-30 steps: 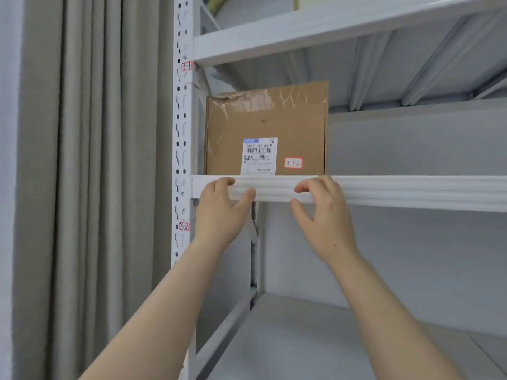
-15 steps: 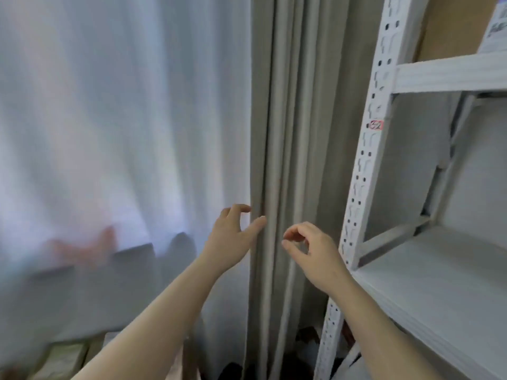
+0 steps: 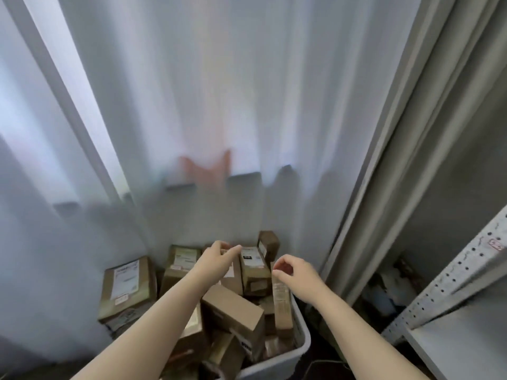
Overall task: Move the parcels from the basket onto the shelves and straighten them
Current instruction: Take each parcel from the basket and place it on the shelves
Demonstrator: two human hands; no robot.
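Pick-up step in hand — neither hand has a parcel. Parcels (image 3: 233, 314) lie jumbled in the basket (image 3: 301, 349), with more stacked just left of it. Left hand (image 3: 218, 260) hovers over the basket's far end, fingers loosely curled, empty. Right hand (image 3: 297, 278) hangs above the basket's right rim, thumb and forefinger half closed on nothing, just beside a narrow upright parcel (image 3: 281, 305). Next move, by judgement — close on one parcel, lift clear, carry to the shelves (image 3: 461, 349) right of the basket.
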